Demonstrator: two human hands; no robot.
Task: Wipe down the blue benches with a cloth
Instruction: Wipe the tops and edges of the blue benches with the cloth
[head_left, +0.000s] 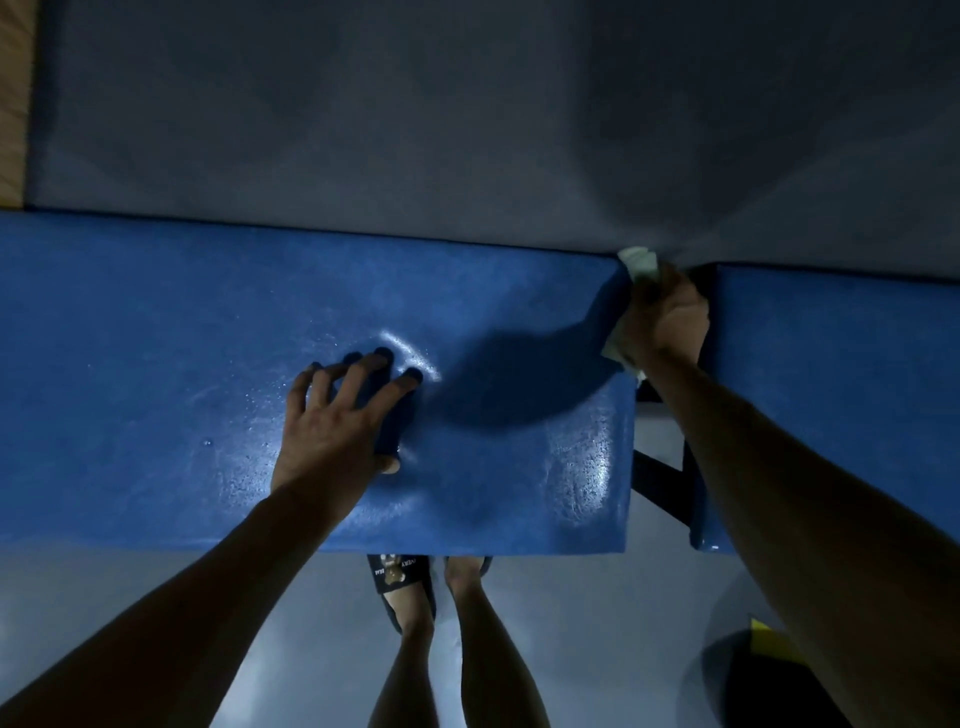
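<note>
A blue bench (156, 364) runs across the view, its padded top glistening with wet streaks and droplets. My left hand (337, 415) presses on the top near the middle, fingers spread. My right hand (665, 317) grips a pale green cloth (641, 262) at the bench's far right end, against the end face. A second blue bench (841, 374) starts just to the right, across a narrow gap.
A grey wall (467, 130) stands right behind the benches. Dark metal frame legs (660, 483) show in the gap. My feet in sandals (400, 577) stand on the grey floor below the front edge. A yellow and dark object (769, 654) sits at lower right.
</note>
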